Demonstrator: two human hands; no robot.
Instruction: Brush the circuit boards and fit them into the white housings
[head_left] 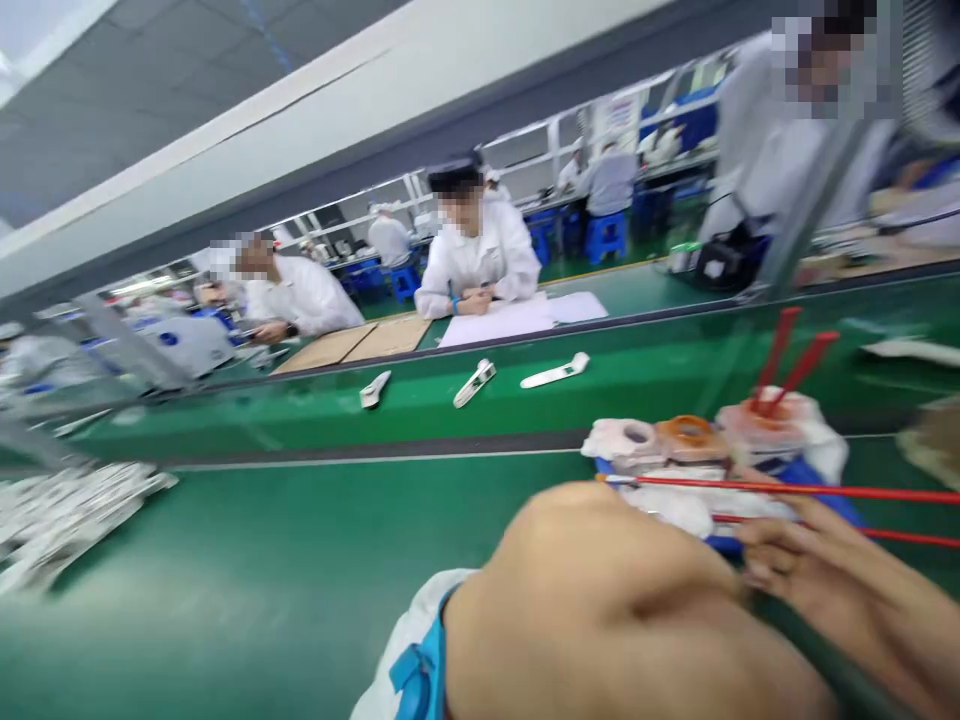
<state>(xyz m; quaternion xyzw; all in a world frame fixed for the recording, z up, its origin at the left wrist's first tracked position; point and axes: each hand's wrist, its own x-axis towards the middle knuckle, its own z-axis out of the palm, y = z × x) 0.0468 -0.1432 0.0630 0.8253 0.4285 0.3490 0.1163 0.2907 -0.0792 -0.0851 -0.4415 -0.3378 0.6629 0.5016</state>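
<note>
My left hand [600, 590], with a blue band at the wrist, reaches across the lower middle of the view. Its back faces me, and its fingers are hidden and blurred. At the right, my right hand [814, 560] has its fingers closed around a thin red-handled paintbrush [900, 493]; a second red handle [907, 537] runs just below it, through or behind the fingers. Beyond both hands is a blue tray [810, 475] with small jars, one orange-rimmed jar [688, 435] and another jar [761, 430] with red sticks standing in it. White cloth or tissue [679, 500] lies in the tray.
A green conveyor belt [465, 400] carries several white handle-like parts [555, 372]. White parts are piled at the left [75, 515]. Across the belt, a person in white [480, 250] leans over paper sheets [517, 318]; others sit or stand nearby. A slanted beam [300, 140] crosses above.
</note>
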